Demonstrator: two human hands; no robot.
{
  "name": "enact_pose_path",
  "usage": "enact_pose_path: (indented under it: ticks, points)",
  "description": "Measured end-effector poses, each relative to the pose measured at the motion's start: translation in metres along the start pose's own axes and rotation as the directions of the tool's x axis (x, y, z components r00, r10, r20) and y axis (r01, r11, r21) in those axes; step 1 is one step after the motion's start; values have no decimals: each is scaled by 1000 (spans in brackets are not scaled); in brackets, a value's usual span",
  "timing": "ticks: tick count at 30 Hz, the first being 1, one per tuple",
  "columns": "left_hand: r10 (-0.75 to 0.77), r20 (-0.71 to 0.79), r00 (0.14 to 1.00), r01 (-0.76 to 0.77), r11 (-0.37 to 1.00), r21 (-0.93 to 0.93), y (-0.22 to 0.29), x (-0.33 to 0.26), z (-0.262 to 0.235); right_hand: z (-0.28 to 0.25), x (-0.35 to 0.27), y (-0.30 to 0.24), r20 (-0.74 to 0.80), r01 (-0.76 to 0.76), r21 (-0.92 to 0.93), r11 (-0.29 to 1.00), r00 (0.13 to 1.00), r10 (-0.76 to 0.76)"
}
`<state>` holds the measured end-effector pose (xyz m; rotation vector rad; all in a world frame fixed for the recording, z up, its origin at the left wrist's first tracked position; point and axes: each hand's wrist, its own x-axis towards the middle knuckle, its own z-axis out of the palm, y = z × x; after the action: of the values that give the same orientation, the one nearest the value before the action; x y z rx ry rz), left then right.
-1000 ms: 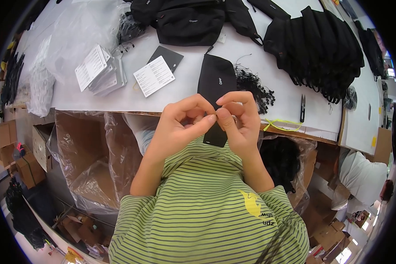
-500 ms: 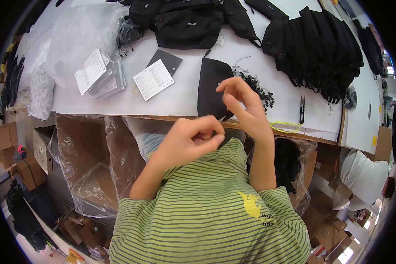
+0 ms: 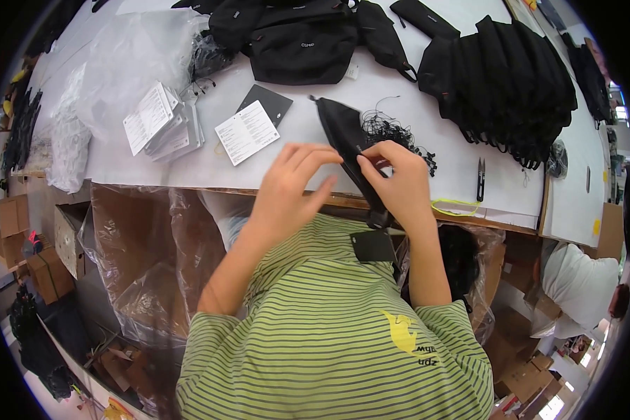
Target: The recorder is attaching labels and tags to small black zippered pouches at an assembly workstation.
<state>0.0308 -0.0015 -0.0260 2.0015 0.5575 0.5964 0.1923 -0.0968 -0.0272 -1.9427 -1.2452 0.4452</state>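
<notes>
A slim black fabric pouch (image 3: 345, 131) stands slanted on its edge at the table's front, its far tip pointing up and left. My right hand (image 3: 404, 180) pinches its right side with thumb and forefinger. My left hand (image 3: 292, 187) is open at the pouch's left side, thumb apart, fingertips at or just beside the fabric; contact is hard to make out. From the near end of the pouch a dark hang tag (image 3: 372, 246) dangles over the table edge against my shirt. Just right of the pouch lies a tangle of thin black cords (image 3: 392, 129).
Left of the pouch lie a white printed card (image 3: 247, 133) and a card stack (image 3: 162, 126). Black bags (image 3: 301, 52) sit at the back, a row of black pouches (image 3: 500, 87) at right. Small snips (image 3: 481, 180) and a yellow loop (image 3: 455, 207) lie near the front edge.
The pouch has turned from lying flat to standing slanted on its edge. My right hand has come down onto it, my left has risen and opened, and the tag now hangs in view.
</notes>
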Motion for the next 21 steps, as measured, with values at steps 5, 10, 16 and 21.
enact_pose_path:
  ticks: [5, 10, 16, 21]
  points:
    - [326, 38, 944, -298, 803, 517, -8, 1, -5, -32, -6, -22, 104, 74, 128, 989, 991, -87]
    - [460, 124, 879, -453, 728, 514, -7, 4, -14, -42, -7, -30, 87, 115, 199, 973, 987, -134]
    - [514, 117, 850, -501, 719, 482, -10, 0, -13, -43, -7, -32, 112, 98, 251, 963, 985, -130]
    - [492, 186, 851, -523, 759, 388, -8, -4, -17, -39, -9, -28, 161, 142, 272, 952, 968, -190]
